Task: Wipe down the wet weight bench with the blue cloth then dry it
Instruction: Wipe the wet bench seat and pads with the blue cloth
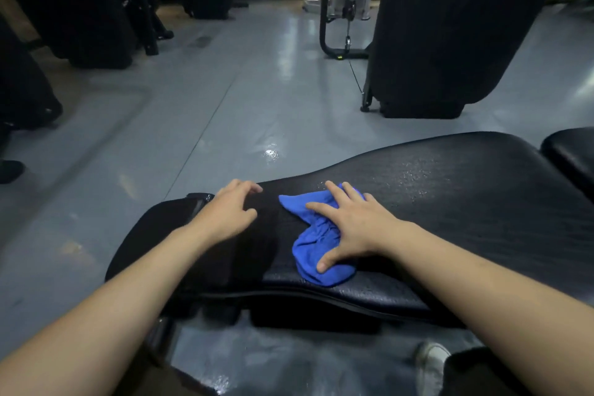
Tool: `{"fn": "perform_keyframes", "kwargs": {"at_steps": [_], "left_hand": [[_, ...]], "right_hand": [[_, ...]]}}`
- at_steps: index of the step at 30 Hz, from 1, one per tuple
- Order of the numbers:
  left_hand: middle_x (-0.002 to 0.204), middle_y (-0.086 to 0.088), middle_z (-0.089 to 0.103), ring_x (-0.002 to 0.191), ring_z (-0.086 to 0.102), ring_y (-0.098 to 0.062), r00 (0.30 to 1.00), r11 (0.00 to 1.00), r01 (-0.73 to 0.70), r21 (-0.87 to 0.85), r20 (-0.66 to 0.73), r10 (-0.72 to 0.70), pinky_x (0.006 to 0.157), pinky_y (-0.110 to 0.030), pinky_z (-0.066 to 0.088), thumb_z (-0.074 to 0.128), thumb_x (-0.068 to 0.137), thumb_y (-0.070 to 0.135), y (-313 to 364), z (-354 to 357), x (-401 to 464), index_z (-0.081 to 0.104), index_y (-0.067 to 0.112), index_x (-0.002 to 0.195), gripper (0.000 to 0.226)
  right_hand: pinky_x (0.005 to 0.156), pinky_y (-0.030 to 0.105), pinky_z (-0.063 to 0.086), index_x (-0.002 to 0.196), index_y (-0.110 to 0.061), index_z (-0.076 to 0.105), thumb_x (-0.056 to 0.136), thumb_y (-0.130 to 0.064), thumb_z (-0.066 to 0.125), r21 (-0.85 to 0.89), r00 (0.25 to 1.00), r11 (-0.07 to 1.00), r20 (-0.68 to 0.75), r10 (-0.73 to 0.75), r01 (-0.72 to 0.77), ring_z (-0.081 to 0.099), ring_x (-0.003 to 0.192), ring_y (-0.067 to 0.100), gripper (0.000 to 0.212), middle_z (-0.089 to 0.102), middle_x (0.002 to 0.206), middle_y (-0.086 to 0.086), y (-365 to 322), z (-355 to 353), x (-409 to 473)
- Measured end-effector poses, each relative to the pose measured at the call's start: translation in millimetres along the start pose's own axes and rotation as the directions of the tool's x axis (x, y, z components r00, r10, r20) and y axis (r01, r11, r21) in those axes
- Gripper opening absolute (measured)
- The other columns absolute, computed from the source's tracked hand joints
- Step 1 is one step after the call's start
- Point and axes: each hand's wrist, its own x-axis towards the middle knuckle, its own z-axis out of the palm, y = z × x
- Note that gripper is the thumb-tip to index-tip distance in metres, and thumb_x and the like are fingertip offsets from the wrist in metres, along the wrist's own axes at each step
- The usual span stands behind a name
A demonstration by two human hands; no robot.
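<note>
Head view: right hand (350,228) presses flat, fingers spread, on the bunched blue cloth (316,251). Left hand (229,212) rests just beside it, holding nothing. Beyond the cloth, the weight bench (466,202) runs rightward, beaded wet; right hand nearer.

Black weight bench (466,202), beaded with water, crumpled blue cloth (316,247) on its pad

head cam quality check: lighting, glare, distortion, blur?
Head view: dim, bluish light overall; the machines at the back go nearly black. Glare patches on the glossy floor, and droplets glint on the weight bench. Wide-angle distortion bows the bench edge and stretches the forearms at the lower corners. The right hand on the blue cloth and the left hand are fairly sharp; background soft.
</note>
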Motion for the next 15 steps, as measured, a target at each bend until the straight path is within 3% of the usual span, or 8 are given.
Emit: {"fn": "perform_keyframes", "kwargs": {"at_steps": [3, 6, 10, 13, 15], "left_hand": [[0.137, 0.005, 0.045, 0.134, 0.042, -0.016, 0.995, 0.996, -0.072, -0.06, 0.065, 0.076, 0.111, -0.032, 0.033, 0.065, 0.081, 0.037, -8, 4, -6, 0.047, 0.034, 0.138, 0.06], [0.152, 0.009, 0.025, 0.145, 0.025, -0.015, 0.938, 0.971, -0.213, -0.109, 0.257, 0.234, 0.12, -0.038, 0.027, 0.068, 0.062, 0.073, 4, 20, -14, 0.024, 0.041, 0.153, 0.106], [0.165, 0.012, -0.001, 0.152, 0.003, -0.01, 0.907, 0.959, -0.281, -0.044, 0.314, 0.281, 0.123, -0.035, 0.018, 0.077, 0.054, 0.075, 40, 46, -14, -0.002, 0.035, 0.158, 0.136], [0.161, 0.008, 0.016, 0.148, 0.016, -0.015, 0.902, 0.949, -0.315, 0.01, 0.313, 0.296, 0.12, -0.033, 0.024, 0.078, 0.053, 0.075, 66, 59, -11, 0.008, 0.027, 0.159, 0.136], [0.139, 0.01, 0.034, 0.13, 0.032, -0.012, 0.905, 0.93, -0.364, 0.048, 0.255, 0.341, 0.11, -0.03, 0.036, 0.077, 0.052, 0.076, 82, 64, -10, 0.029, 0.029, 0.151, 0.12]], "right_hand": [[0.111, 0.051, 0.029, 0.142, -0.043, 0.033, 0.058, -0.085, 0.064, -0.015, 1.0, 1.0, -0.008, -0.005, 0.005, 0.019, 0.143, 0.034, 0.1, 0.024, 0.155, 0.011, -4, -2, 6], [0.105, 0.046, 0.034, 0.132, -0.038, 0.042, 0.061, -0.079, 0.064, 0.004, 0.998, 1.0, -0.063, -0.018, 0.018, 0.034, 0.13, 0.027, 0.084, 0.04, 0.134, 0.004, -5, 3, 2], [0.097, 0.043, 0.039, 0.127, -0.032, 0.047, 0.064, -0.069, 0.064, 0.004, 0.988, 0.999, -0.148, -0.041, 0.042, 0.042, 0.124, 0.025, 0.075, 0.047, 0.126, 0.004, -6, 11, -12], [0.095, 0.04, 0.041, 0.126, -0.031, 0.048, 0.063, -0.068, 0.066, 0.011, 0.986, 0.999, -0.161, -0.037, 0.04, 0.045, 0.12, 0.023, 0.075, 0.049, 0.125, 0.001, 0, 12, -29], [0.094, 0.038, 0.04, 0.129, -0.032, 0.048, 0.066, -0.067, 0.069, 0.024, 0.983, 0.999, -0.184, -0.022, 0.026, 0.045, 0.116, 0.022, 0.075, 0.05, 0.122, -0.001, 9, 10, -46]]}}
